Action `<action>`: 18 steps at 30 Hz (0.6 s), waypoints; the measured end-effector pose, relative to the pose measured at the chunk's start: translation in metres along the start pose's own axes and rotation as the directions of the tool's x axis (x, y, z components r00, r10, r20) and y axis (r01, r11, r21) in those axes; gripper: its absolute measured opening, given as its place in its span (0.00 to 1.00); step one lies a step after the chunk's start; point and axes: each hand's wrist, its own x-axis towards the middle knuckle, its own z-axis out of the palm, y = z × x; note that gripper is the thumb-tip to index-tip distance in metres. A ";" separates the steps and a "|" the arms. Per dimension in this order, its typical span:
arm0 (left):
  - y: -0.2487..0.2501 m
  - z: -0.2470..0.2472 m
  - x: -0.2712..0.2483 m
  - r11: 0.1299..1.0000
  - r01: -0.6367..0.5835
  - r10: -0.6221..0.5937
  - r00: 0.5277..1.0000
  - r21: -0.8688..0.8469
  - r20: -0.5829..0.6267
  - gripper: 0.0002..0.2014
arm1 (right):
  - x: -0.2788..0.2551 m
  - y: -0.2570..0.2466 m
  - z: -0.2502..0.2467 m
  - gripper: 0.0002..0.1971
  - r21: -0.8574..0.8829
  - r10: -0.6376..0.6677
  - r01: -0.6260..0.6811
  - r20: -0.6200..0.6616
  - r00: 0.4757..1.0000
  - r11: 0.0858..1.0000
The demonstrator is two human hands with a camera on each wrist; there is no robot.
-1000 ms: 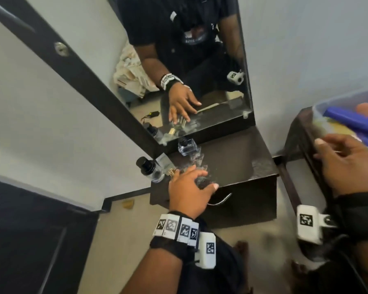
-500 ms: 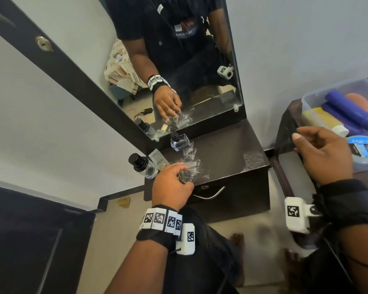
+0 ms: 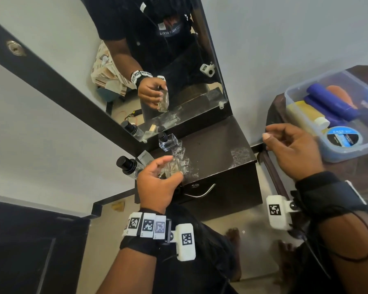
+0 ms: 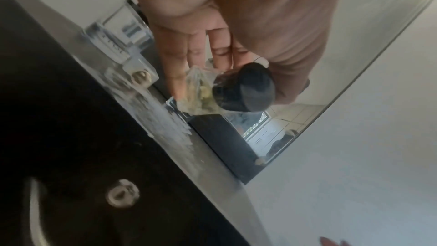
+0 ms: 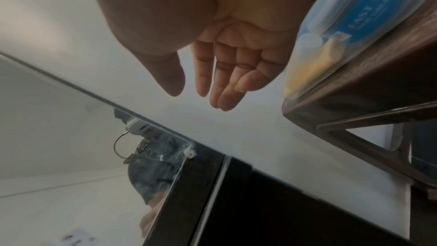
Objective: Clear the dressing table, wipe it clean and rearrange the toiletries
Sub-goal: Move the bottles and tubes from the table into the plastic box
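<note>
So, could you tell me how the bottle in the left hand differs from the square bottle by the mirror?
The held bottle is gripped by the left hand and lifted off the dressing table; the square bottle stands upright on it, untouched. The held bottle's contents look yellowish, while the square bottle looks clear. Both are glass with dark caps.
</note>
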 end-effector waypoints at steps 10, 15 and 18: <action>0.042 0.057 -0.014 0.651 0.166 0.016 0.973 -0.741 0.232 0.17 | -0.032 -0.022 0.035 0.33 0.200 -0.014 -0.083 0.442 0.897 0.976; 0.058 0.081 -0.027 0.519 0.409 -0.028 0.886 -0.751 0.463 0.11 | -0.030 -0.022 0.030 0.31 0.382 -0.096 -0.121 0.504 0.858 0.916; 0.066 0.095 -0.032 0.619 0.394 -0.117 0.901 -0.679 0.417 0.08 | -0.025 -0.019 0.021 0.29 0.333 -0.067 -0.095 0.444 0.893 0.938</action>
